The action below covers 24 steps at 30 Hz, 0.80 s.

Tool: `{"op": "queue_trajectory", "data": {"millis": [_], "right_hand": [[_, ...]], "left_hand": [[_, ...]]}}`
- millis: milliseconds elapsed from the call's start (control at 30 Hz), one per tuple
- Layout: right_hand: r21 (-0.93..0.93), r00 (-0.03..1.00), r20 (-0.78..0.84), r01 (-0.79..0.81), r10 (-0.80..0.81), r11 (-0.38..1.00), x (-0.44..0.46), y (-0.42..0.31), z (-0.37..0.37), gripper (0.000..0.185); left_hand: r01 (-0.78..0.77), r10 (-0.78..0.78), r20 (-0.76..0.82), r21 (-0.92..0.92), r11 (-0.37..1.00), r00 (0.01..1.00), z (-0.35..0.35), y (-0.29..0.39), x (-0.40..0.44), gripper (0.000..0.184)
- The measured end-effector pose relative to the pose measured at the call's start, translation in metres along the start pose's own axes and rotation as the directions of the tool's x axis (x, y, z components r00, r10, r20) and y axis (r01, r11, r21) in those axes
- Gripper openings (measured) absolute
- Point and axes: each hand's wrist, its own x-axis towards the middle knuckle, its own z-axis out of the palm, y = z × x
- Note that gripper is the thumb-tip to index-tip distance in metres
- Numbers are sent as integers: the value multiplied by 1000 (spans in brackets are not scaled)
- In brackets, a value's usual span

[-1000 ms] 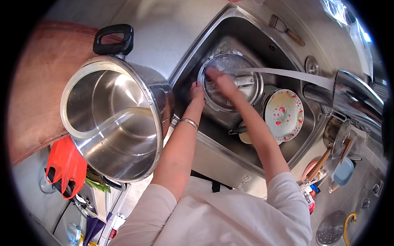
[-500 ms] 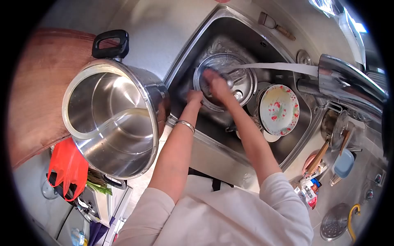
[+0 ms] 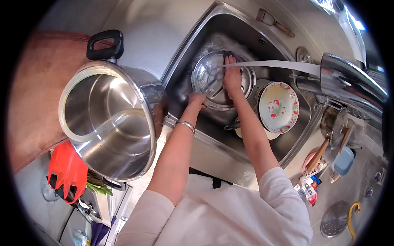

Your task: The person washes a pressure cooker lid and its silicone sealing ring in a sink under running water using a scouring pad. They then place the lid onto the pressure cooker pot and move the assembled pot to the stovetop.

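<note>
A round shiny metal pot lid (image 3: 207, 69) lies in the steel sink under running water. My left hand (image 3: 197, 99) is closed on its near-left rim. My right hand (image 3: 233, 80) presses a dark scrubbing pad (image 3: 234, 56) against the lid's far side, its fingers pointing away from me; most of the pad is hidden under them. Water (image 3: 275, 64) streams from the metal faucet (image 3: 344, 76) onto the lid, close to my right fingertips. Beside the lid, a white plate with red flowers (image 3: 279, 107) rests on other dishes, and a black handle (image 3: 232, 125) shows below them.
A large steel pot (image 3: 111, 119) with black handles lies tilted left of the sink (image 3: 180, 57). Behind the sink is a wooden-handled brush (image 3: 276, 23). A red plastic bag (image 3: 69, 170) hangs at lower left. Lids, utensils and packets (image 3: 310, 188) crowd the right side.
My right hand has moved across the lid to the right and away from me, taking the dark pad with it. My left hand stays on the rim, and the lid has shifted slightly.
</note>
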Motion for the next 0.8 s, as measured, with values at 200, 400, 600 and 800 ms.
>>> {"op": "queue_trajectory", "data": {"millis": [200, 400, 600, 800], "right_hand": [[120, 966, 155, 188, -206, 975, -20, -30, -9, 47], [180, 990, 97, -121, 105, 976, 13, -51, 29, 50], [433, 885, 384, 78, -262, 898, -16, -52, 9, 53], [-105, 996, 33, 87, -84, 991, 23, -24, 17, 49]], "left_hand": [[20, -12, -62, 129, 992, 998, 3, -10, 12, 27], [55, -57, 43, 48, 997, 997, 6, -9, 13, 39], [87, -89, 85, 26, 996, 992, 10, -1, -8, 31], [136, -134, 99, -14, 991, 986, 2, 7, -26, 27]]}}
